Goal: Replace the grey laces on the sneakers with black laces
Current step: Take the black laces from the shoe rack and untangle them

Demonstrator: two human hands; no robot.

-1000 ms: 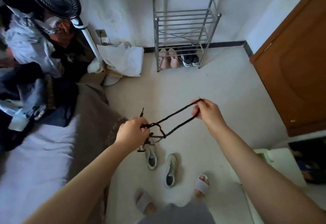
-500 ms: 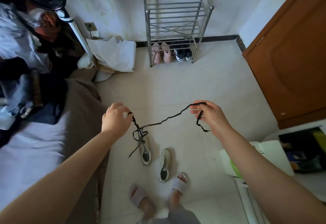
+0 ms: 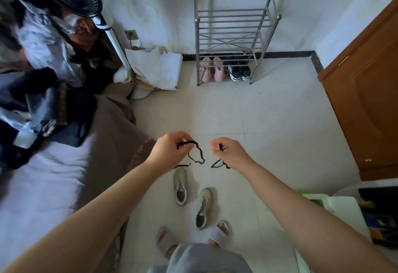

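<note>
Left hand (image 3: 168,151) pinched thin black fabric lace (image 3: 197,154), right hand (image 3: 228,154) pinched other lace part, sorting ends above laceless pale worn sneakers (image 3: 180,186) on floor.

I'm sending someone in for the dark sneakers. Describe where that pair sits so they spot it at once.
Look to the metal shoe rack against the far white wall. On the floor under its lowest shelf stand two pairs side by side; the dark sneakers are the right-hand pair, black with white stripes, next to the pink shoes.
</note>
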